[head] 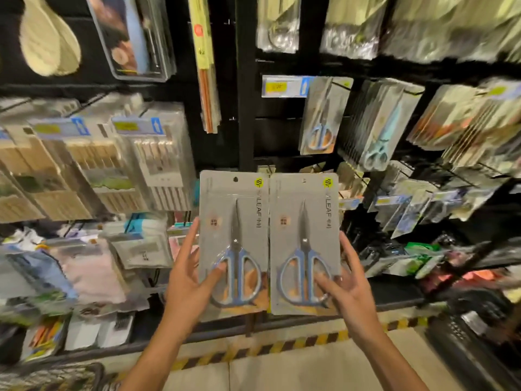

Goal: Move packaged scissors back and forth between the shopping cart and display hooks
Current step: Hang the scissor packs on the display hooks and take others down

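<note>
2 grey packs of scissors are held upright and side by side in the middle of the frame, edges touching or nearly so. The left pack [233,244] is gripped by the left hand [189,273] at its lower left edge: the thumb is laid across the front over the blue handle loop, and the other fingers [188,244] are extended behind the card. The right pack [304,244] is gripped by the right hand [345,280] at its lower right edge, with the thumb pressed on the front near the handle and the remaining fingers spread along the side and back. Each pack shows blue-handled scissors with blades pointing up and a hang hole at the top.

Behind them, in the upper right of the frame, a matching hung pack [321,117] is seen on a display hook [339,85], below a price tag [283,86]. A striped floor strip [282,347] runs across the lower frame.
</note>
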Demonstrator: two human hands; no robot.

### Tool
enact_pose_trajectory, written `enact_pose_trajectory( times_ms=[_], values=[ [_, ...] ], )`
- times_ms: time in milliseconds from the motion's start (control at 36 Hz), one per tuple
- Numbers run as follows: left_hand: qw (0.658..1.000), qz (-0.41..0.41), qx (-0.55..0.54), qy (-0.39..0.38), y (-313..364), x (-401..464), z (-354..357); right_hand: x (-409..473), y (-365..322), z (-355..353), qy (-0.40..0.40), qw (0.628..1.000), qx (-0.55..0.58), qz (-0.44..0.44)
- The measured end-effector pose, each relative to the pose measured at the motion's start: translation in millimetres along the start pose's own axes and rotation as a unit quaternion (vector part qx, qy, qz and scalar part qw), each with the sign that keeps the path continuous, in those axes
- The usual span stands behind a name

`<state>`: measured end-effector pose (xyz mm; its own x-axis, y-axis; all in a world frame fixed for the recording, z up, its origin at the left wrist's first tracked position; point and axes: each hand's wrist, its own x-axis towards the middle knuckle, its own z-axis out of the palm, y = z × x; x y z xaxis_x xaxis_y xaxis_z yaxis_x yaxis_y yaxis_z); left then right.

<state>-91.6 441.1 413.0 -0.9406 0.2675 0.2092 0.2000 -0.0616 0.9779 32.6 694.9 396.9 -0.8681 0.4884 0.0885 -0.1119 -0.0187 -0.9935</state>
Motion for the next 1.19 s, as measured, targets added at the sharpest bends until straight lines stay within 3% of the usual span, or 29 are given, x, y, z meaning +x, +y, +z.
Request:
enact_pose_trajectory(
  times_ms=[556, 889, 1194],
  values=[
    [0.989, 0.114, 0.036, 0.083, 48, 64, 183, 148, -38, -146, -0.048, 0.991, 0.057, -0.112],
    [0.980, 0.137, 0.053, 0.137, 68, 86, 219, 229, -49, -169, -0.088, 0.989, 0.058, -0.102],
    [0.978, 0.144, 0.074, 0.132, 74, 106, 227, 262, -50, -162, -0.067, 0.993, 0.049, -0.089]
  ],
)
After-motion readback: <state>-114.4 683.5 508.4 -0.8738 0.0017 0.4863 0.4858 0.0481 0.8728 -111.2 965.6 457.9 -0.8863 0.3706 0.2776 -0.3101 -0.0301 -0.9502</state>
